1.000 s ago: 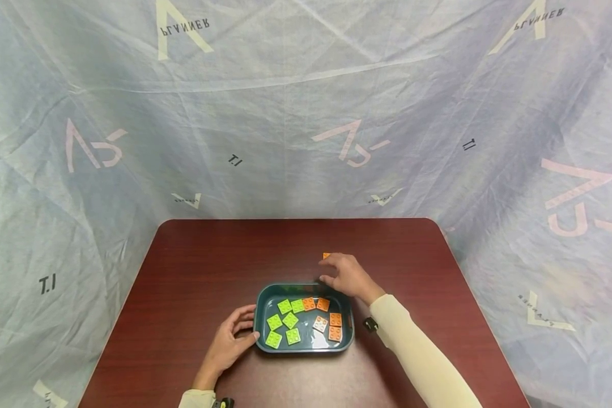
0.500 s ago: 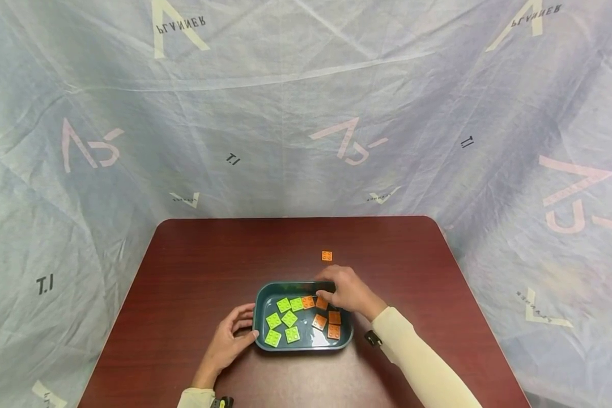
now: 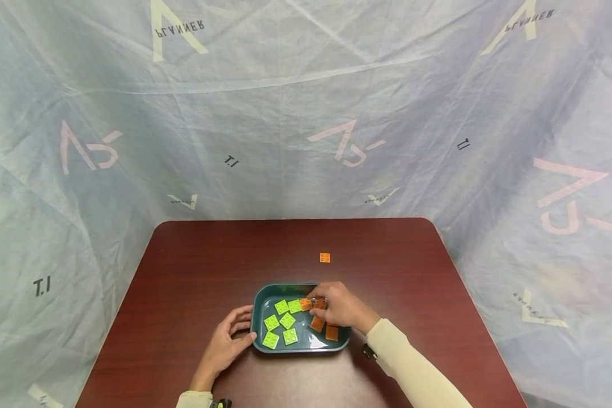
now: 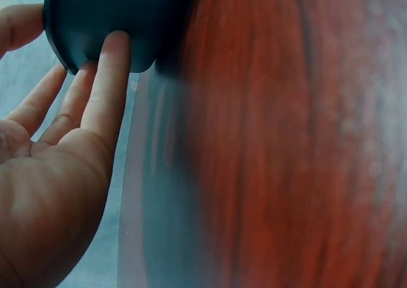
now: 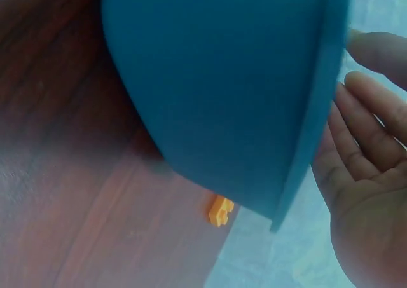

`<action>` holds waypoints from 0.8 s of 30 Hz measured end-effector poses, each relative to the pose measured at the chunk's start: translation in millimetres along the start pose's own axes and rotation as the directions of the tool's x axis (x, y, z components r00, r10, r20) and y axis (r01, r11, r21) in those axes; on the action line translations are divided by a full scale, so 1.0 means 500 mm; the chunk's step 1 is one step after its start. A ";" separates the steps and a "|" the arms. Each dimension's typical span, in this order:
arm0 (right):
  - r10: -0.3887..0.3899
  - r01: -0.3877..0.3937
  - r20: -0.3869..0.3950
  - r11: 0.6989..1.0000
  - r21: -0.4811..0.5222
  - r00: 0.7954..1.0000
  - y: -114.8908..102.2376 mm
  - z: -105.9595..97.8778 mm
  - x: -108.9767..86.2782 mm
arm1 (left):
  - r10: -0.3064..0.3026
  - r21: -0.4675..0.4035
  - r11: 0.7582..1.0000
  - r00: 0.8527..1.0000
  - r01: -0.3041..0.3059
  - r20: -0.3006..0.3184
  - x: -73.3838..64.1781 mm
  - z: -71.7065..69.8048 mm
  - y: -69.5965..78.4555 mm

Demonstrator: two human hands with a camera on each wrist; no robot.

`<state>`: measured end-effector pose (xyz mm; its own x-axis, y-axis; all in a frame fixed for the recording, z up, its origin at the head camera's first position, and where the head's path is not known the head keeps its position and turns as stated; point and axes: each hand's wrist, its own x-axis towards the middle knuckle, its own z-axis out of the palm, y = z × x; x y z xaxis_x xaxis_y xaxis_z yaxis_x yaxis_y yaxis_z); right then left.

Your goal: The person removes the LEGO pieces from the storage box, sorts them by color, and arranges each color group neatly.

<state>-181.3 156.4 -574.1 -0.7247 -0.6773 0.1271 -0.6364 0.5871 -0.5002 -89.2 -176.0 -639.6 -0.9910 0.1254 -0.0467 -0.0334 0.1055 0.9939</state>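
Observation:
A dark teal tray stands on the table with light green bricks on its left and orange bricks on its right. My left hand rests against the tray's left end, thumb at the rim and mostly straight fingers on the outer wall. Over the tray's right half, my right hand has its thumb and fingers on opposite sides of an orange brick, pinching it. In the right wrist view the rim hides those fingertips. Another orange brick lies alone on the table beyond the tray.
The reddish-brown table has rounded far corners. Grey printed sheeting hangs behind it and along both sides. My right forearm lies across the table's right front.
My right hand has moved back from near the lone orange brick, then down into the tray to another orange brick. The left hand keeps its place at the tray.

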 end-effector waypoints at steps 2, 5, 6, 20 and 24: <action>-0.003 0.003 0.029 1.000 -0.011 1.000 -0.003 0.007 -0.001 | 0.009 0.002 1.000 1.000 -0.009 -0.004 -0.001 -0.001 0.000; -0.009 0.010 0.049 0.999 -0.032 0.999 -0.006 0.015 -0.003 | 0.021 0.006 1.000 1.000 -0.021 -0.002 -0.001 -0.002 -0.002; -0.010 0.012 0.051 0.999 -0.039 0.999 -0.006 0.018 -0.003 | 0.024 0.005 1.000 1.000 -0.024 -0.001 -0.001 -0.002 -0.003; -0.055 0.058 0.068 0.998 -0.040 0.996 -0.006 0.044 -0.008 | 0.042 0.001 0.999 0.999 -0.042 0.025 0.000 -0.006 0.000; -0.067 0.072 0.073 0.995 -0.067 0.995 -0.008 0.052 -0.007 | 0.033 -0.004 0.999 0.999 -0.033 0.028 0.000 -0.006 0.001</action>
<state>-169.2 144.7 -594.9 -0.6591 -0.7457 0.0976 -0.7033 0.5652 -0.4312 -89.7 -178.9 -638.8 -0.9876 0.1562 -0.0165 -0.0012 0.0974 0.9952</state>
